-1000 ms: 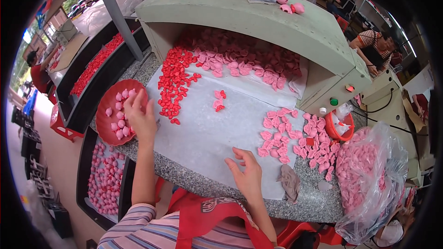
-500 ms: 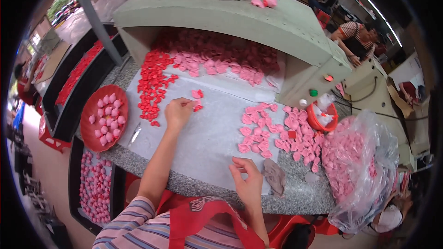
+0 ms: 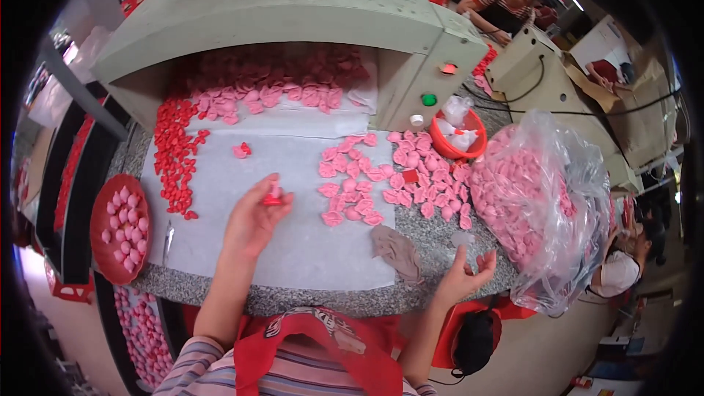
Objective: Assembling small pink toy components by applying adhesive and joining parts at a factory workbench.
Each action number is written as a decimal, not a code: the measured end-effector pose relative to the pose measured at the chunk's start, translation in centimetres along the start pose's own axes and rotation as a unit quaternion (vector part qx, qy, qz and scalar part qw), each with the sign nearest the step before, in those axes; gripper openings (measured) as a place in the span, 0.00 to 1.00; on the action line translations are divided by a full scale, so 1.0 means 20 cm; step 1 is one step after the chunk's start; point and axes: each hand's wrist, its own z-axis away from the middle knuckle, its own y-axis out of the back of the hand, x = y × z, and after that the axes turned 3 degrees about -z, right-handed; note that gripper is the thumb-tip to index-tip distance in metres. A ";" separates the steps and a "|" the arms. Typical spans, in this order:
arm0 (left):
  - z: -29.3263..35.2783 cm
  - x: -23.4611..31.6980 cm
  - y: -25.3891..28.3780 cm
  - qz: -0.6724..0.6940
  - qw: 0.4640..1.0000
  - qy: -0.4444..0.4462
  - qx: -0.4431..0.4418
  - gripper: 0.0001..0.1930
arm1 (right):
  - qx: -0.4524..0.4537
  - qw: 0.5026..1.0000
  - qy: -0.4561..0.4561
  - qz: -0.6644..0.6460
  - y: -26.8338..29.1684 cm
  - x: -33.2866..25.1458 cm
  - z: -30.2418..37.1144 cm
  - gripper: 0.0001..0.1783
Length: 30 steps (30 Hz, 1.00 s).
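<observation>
Between its thumb and fingers, my left hand (image 3: 249, 224) holds a small pink-and-red piece (image 3: 274, 194), raised over the white sheet (image 3: 286, 257). Farther back on the sheet lies another pink piece (image 3: 242, 150) with red on it. Small red pieces (image 3: 176, 169) spread along the sheet's left side. Soft pink, shell-like pieces (image 3: 352, 176) are scattered at its right and onto the speckled counter. My right hand (image 3: 468, 279) hovers by the counter's front edge, fingers apart and nothing seen in it. A small translucent disc (image 3: 462, 238) and a crumpled grey-brown cloth (image 3: 397, 251) lie near it.
A pale green hood-like machine (image 3: 279, 15) spans the back, with more pieces under it. At left are a red bowl (image 3: 99, 235) of pink balls and black trays (image 3: 77, 198). Rightward stand an orange basket (image 3: 480, 143) and a clear bag (image 3: 565, 249) of pink pieces.
My left hand has lifted from the sheet and come nearer me with a pink-and-red piece. My right hand has moved right, past the cloth. The whole view has turned rightward.
</observation>
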 end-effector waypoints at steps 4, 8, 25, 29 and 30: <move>0.08 -0.04 -0.16 -0.038 0.996 0.081 0.001 0.17 | -0.080 0.995 0.006 0.058 -0.05 0.29 -0.13 0.34; 0.14 -0.01 -0.17 0.017 0.986 0.145 -0.079 0.21 | -0.163 0.980 -0.075 0.084 -0.09 0.23 -0.15 0.24; 0.30 0.05 -0.23 0.135 0.969 0.166 -0.123 0.24 | -0.390 0.847 -0.132 -0.336 0.01 -0.75 0.29 0.24; 0.35 0.06 -0.28 0.130 0.967 0.165 -0.142 0.24 | -0.401 0.858 0.019 -0.320 0.06 -0.72 0.32 0.22; 0.35 0.07 -0.29 0.135 0.966 0.170 -0.142 0.24 | -0.401 0.858 0.019 -0.320 0.07 -0.73 0.32 0.22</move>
